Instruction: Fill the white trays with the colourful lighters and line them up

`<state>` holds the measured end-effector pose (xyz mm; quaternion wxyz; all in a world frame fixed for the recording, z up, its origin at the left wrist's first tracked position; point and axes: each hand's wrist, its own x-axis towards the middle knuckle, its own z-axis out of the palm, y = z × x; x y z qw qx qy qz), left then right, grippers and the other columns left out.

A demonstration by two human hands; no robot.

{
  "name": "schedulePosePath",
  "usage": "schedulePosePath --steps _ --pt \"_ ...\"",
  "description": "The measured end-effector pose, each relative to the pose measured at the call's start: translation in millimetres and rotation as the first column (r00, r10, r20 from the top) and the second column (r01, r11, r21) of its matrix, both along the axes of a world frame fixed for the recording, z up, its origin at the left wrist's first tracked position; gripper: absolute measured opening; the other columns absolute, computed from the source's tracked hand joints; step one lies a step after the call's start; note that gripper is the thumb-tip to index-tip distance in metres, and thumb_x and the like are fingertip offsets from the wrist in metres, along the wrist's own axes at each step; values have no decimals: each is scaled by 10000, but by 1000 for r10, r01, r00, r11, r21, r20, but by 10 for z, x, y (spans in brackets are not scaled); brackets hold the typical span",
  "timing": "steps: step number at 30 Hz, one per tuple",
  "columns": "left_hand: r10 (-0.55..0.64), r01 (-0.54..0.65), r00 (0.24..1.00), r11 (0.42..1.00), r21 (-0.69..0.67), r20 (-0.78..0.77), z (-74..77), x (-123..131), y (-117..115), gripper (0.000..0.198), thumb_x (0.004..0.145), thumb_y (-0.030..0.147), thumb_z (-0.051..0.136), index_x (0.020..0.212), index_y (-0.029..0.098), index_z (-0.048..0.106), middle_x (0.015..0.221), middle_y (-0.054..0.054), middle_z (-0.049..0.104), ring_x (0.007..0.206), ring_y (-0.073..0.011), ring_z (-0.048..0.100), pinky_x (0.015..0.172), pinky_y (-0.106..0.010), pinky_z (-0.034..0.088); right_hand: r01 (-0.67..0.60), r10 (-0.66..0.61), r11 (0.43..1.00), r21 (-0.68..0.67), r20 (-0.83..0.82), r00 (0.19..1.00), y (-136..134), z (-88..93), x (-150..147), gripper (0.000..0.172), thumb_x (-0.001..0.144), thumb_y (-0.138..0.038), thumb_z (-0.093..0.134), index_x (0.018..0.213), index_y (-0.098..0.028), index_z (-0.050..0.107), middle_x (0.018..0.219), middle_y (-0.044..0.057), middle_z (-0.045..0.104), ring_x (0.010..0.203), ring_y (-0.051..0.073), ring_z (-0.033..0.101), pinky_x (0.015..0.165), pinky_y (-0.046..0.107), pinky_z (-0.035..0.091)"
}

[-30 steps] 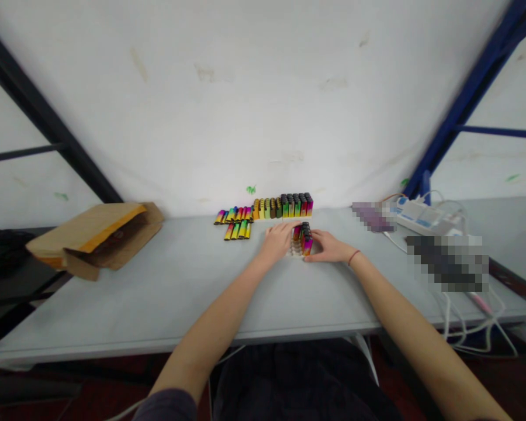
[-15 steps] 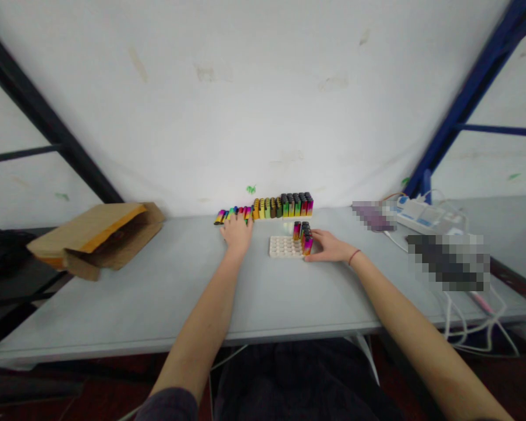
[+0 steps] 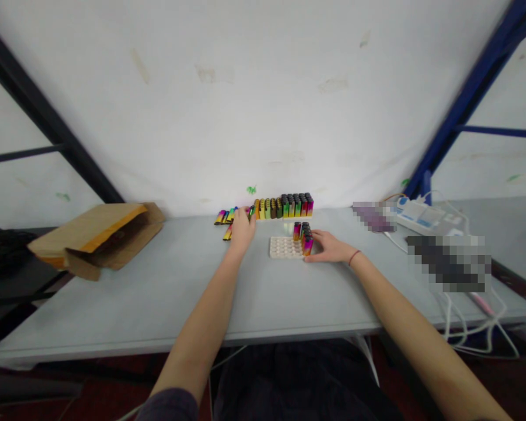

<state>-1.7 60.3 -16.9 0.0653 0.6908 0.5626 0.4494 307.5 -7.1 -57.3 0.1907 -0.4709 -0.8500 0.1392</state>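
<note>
A white slotted tray (image 3: 284, 248) lies on the grey table (image 3: 158, 292) with a few rainbow lighters (image 3: 304, 236) standing at its right end. My right hand (image 3: 328, 246) rests against that end, fingers curled at the tray and lighters. My left hand (image 3: 242, 228) is over a loose pile of coloured lighters (image 3: 226, 217) lying flat at the back, fingers closed on one. A full row of upright lighters (image 3: 284, 206) stands by the wall.
A torn brown cardboard box (image 3: 94, 237) lies on the table's left end. On the right are a power strip (image 3: 423, 216), white cables (image 3: 473, 327) and blurred-out items. A white wall rises right behind the table; dark and blue frame bars slant at both sides.
My left hand left the tray, reached left to the loose lighters, and now lifts slightly with fingers closed on one. The right hand stayed at the tray.
</note>
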Motion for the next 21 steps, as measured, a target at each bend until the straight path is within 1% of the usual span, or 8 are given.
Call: schedulePosePath --steps 3,5,7,9,11,13,16,21 --pt "-59 57 991 998 16 124 32 126 -14 100 908 206 579 1002 205 614 1039 -138 665 1140 -302 618 1083 -463 474 2 -2 1000 2 -11 1000 1 -6 5 906 750 -730 777 1433 -155 626 1500 213 592 1384 432 556 1210 605 400" --pt "-94 107 961 994 -37 258 36 209 -45 25 931 235 555 940 218 571 926 -89 658 1011 -262 653 975 -421 529 3 -3 1000 1 -16 1000 2 -10 5 895 747 -727 779 1420 -154 635 1498 213 593 1387 435 553 1211 611 396" --pt "-113 181 894 976 -121 433 43 285 -86 46 966 271 509 958 226 515 821 -28 635 829 -202 662 802 -343 549 3 -2 1000 0 -19 1000 3 -10 1 888 744 -720 786 1416 -159 638 1497 207 596 1385 432 555 1210 605 399" --pt "-111 269 803 944 -190 585 61 353 -136 59 985 290 474 999 234 463 733 31 593 658 -149 621 649 -268 501 -1 1 1000 2 -19 1000 2 -4 -6 894 746 -713 790 1427 -156 629 1498 205 597 1381 425 562 1208 592 403" --pt "-99 329 725 919 -215 682 89 417 -192 57 974 272 466 1012 244 433 671 75 531 554 -119 558 568 -230 447 -9 10 1000 5 -15 1000 1 4 -14 901 750 -709 790 1432 -144 624 1494 213 598 1371 422 571 1204 584 408" --pt "-81 358 672 906 -227 736 115 474 -249 59 953 253 469 997 252 429 634 97 472 500 -108 501 534 -217 424 -16 16 1000 9 -13 1000 0 8 -18 897 752 -705 790 1428 -139 624 1491 220 599 1364 424 576 1197 587 414" --pt "-70 396 637 884 -248 768 131 541 -321 57 952 301 469 935 248 455 606 94 439 452 -99 427 477 -205 363 -5 5 1000 11 -12 1000 1 3 -16 899 752 -699 788 1433 -138 616 1495 225 595 1365 431 573 1189 604 418" --pt "-38 453 627 831 -324 778 86 578 -347 426 992 556 381 726 233 462 506 73 351 367 -81 289 393 -218 216 -7 7 1000 10 -4 1000 6 -1 -7 901 759 -696 782 1444 -138 604 1495 222 596 1382 423 561 1204 597 403"
